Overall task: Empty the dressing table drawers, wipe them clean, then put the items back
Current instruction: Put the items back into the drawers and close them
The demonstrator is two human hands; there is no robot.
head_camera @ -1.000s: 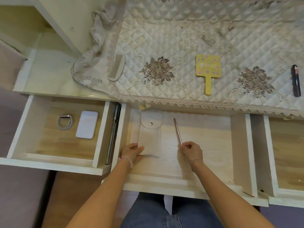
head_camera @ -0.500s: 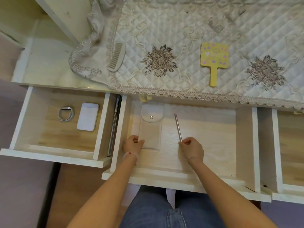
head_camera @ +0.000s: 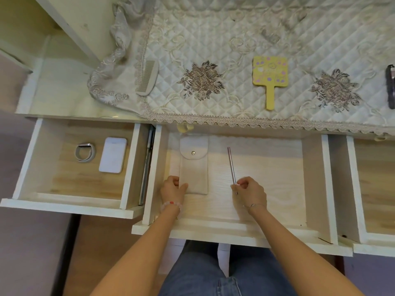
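The middle drawer [head_camera: 312, 180] is pulled out in front of me. A beige snap pouch [head_camera: 194, 167] lies flat at its left side, and my left hand [head_camera: 172, 189] grips the pouch's near left corner. A thin metal stick [head_camera: 231, 165] lies to the right of the pouch, pointing away from me; my right hand [head_camera: 251, 190] pinches its near end. The left drawer [head_camera: 27, 159] is open too, holding a grey bracelet [head_camera: 84, 152] and a white card case [head_camera: 113, 158]. The right drawer [head_camera: 354, 189] is open at the frame edge.
On the quilted cover [head_camera: 235, 50] of the table top lie a grey comb [head_camera: 148, 77], a yellow hand mirror [head_camera: 270, 75] and a dark tube [head_camera: 390, 88] at the right edge. My knees in jeans [head_camera: 205, 272] are under the middle drawer.
Both hands stay on the pouch and the stick with little movement. The view has shifted slightly, and the dark tube is back in sight at the right.
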